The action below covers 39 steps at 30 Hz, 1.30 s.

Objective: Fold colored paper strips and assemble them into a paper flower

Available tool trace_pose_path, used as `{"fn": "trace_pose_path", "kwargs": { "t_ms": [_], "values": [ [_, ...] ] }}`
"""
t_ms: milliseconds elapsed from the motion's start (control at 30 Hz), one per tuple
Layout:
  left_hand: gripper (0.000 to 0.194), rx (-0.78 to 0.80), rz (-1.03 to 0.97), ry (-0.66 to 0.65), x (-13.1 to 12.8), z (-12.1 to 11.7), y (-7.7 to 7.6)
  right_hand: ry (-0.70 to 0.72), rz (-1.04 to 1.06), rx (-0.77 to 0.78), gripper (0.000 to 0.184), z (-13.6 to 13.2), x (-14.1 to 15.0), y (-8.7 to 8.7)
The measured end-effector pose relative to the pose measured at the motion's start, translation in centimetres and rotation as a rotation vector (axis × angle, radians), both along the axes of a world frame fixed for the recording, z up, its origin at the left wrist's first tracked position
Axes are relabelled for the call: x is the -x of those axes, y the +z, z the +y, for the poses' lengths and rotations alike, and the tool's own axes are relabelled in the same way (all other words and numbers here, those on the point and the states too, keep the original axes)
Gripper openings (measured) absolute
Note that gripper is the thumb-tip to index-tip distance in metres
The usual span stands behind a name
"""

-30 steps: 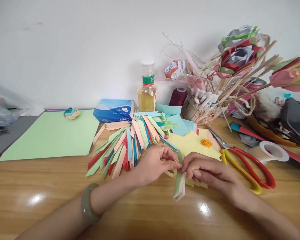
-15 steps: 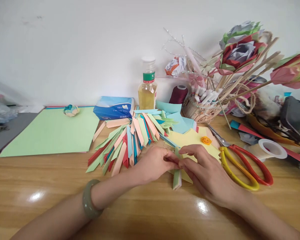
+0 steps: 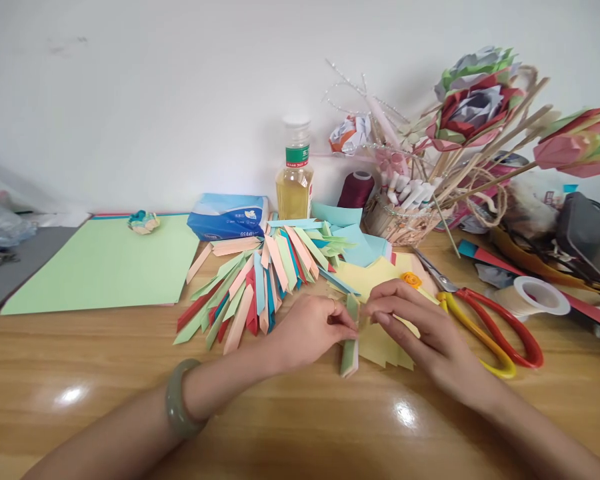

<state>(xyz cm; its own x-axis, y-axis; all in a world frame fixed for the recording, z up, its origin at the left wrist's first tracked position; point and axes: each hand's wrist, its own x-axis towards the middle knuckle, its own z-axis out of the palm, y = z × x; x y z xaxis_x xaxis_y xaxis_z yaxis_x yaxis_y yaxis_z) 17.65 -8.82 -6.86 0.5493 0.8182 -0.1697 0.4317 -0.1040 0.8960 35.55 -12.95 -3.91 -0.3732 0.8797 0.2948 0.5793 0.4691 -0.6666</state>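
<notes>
My left hand (image 3: 307, 328) pinches the upper part of a small stack of folded paper strips (image 3: 350, 353), green on top, standing on the wooden table (image 3: 80, 400). My right hand (image 3: 420, 327) touches the same stack from the right with its fingertips. Under my right hand lie yellow paper pieces (image 3: 380, 340). A fan of folded strips (image 3: 255, 280) in green, peach, red and blue lies just left of my left hand. A green bangle (image 3: 177, 407) circles my left wrist.
Red and yellow scissors (image 3: 485, 327) lie right of my hands, a tape roll (image 3: 540, 297) beyond. A green sheet (image 3: 105, 267), tissue pack (image 3: 227, 223), oil bottle (image 3: 295, 177), thread spool (image 3: 357, 190) and basket of paper flowers (image 3: 405, 223) stand behind.
The stack of strips was lowered from a tilted hold onto the table and stood straighter. My right hand shifted from gripping its top to resting fingertips at its right side.
</notes>
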Motion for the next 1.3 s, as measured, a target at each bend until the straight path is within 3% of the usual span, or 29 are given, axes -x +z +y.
{"fn": "trace_pose_path", "kwargs": {
  "t_ms": [167,467,600,767,1067,1167,1300],
  "values": [
    [0.007,0.008,-0.040,-0.011,0.1,0.2,-0.2,0.112,-0.171,-0.029,0.019,0.2,-0.2,-1.3],
    [0.010,-0.003,-0.054,0.006,0.2,0.1,-0.7,0.132,-0.339,-0.271,0.013,0.2,-0.5,-2.3],
    [0.010,0.009,-0.027,0.014,0.2,0.1,-0.6,0.072,-0.339,-0.338,0.010,0.2,-0.3,-2.7],
    [0.008,0.052,-0.044,0.026,0.3,0.3,-0.5,-0.006,-0.286,-0.279,0.011,-0.2,0.1,-2.4],
    [0.010,0.141,-0.140,0.034,0.4,0.6,-0.1,0.049,-0.247,-0.134,0.011,-0.3,0.8,-1.6],
    [0.007,0.090,-0.105,0.013,0.4,0.7,-0.1,0.064,-0.257,-0.111,0.011,-0.2,0.8,-1.4],
    [0.004,-0.107,-0.020,-0.016,0.4,0.5,0.3,0.066,-0.133,-0.115,0.013,-0.2,0.8,-1.4]
  ]
}}
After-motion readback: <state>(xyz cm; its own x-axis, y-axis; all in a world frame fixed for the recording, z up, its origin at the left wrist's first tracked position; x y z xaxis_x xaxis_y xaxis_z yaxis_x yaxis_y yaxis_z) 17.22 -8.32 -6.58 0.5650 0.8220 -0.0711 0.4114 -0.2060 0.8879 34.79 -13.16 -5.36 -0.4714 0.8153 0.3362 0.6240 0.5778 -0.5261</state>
